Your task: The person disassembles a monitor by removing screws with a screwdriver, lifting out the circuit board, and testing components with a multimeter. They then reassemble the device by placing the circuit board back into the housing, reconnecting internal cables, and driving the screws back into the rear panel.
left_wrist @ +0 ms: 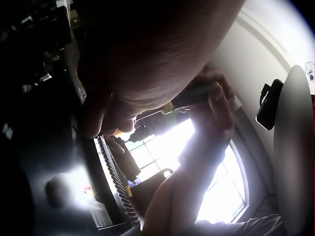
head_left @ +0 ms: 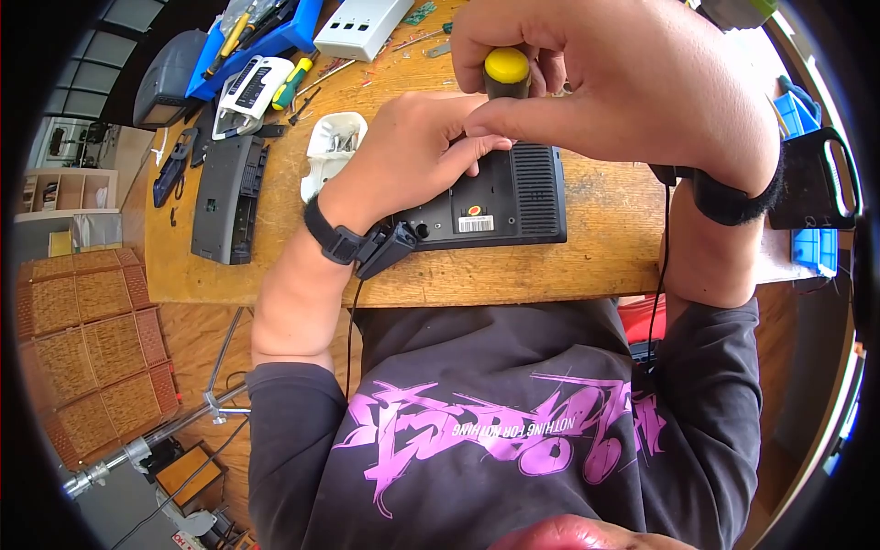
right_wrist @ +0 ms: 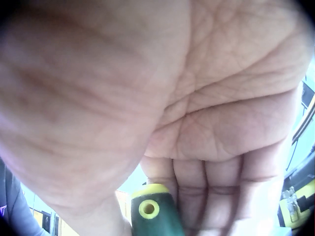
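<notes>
The right hand [head_left: 605, 87] grips an upright screwdriver [head_left: 506, 66] with a yellow end cap; in the right wrist view its green handle [right_wrist: 156, 216] lies between thumb and fingers. Below it, the left hand [head_left: 403, 151] rests over a black plastic device [head_left: 490, 197] that has a vented side and a label. The left thumb and fingers lie close together at the device, near the screwdriver's lower end; what they touch there is hidden. In the left wrist view, the right hand [left_wrist: 214, 105] holds the screwdriver's handle [left_wrist: 194, 94], its shaft reaching toward the left fingers [left_wrist: 118, 115].
Left of the hands are a white tray [head_left: 321, 174] with small metal parts and a black housing [head_left: 225, 202]. Farther back lie a white tester [head_left: 252, 92], a green-yellow screwdriver [head_left: 293, 82], a blue bin [head_left: 298, 35] and a white box [head_left: 362, 27].
</notes>
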{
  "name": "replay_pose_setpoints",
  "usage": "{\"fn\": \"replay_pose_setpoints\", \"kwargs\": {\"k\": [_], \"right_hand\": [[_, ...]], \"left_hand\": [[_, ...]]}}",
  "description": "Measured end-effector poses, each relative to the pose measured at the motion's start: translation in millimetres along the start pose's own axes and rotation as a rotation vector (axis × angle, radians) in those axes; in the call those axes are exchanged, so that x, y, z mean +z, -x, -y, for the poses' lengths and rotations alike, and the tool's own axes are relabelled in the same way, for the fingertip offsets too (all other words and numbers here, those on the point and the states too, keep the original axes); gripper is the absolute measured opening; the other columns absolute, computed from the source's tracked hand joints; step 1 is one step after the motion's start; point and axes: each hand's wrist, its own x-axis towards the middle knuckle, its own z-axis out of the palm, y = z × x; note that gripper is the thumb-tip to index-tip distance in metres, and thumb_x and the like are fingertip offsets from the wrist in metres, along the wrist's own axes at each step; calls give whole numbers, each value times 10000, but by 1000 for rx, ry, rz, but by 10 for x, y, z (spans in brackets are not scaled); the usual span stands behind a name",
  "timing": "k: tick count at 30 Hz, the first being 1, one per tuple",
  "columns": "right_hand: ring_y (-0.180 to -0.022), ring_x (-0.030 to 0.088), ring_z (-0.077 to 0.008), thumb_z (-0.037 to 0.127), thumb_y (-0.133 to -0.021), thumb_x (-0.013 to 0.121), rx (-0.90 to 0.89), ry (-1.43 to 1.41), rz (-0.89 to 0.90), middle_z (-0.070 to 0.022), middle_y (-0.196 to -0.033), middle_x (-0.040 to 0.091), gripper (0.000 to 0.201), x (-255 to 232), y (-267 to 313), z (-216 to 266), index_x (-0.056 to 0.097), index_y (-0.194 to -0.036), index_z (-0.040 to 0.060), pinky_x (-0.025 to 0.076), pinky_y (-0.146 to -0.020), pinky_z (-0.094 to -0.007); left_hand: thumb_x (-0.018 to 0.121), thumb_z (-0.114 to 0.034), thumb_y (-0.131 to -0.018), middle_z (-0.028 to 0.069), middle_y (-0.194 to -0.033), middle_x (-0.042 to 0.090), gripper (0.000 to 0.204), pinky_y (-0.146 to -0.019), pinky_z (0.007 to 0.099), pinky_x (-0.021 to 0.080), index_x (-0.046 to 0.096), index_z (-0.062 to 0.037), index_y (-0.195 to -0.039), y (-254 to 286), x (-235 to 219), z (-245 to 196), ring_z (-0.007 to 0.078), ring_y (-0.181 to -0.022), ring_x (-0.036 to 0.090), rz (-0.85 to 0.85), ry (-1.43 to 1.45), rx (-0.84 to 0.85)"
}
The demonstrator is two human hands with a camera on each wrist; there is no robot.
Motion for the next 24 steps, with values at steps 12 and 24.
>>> {"fn": "replay_pose_setpoints", "kwargs": {"k": [12,24], "right_hand": [[-712,748,-333,200,-952,858,-35,-23,-18,-173,-798,760,213,41,-37,-92,797,-976,-3,585,-644,-381],[-693,749,-340,214,-956,862,-18,-10,-12,-181,-776,757,231,68,-63,-135,792,-964,-6,591,-637,-381]], "left_hand": [[746,-291,-1066,69,-803,769,179,-697,387,567,801,-121,-1067,2,-41,-65,218,-722,791,30,-39,16],[730,-306,-1080,83,-899,816,225,-713,393,577,837,-124,-1160,28,52,31,234,-749,793,3,103,-38]]}}
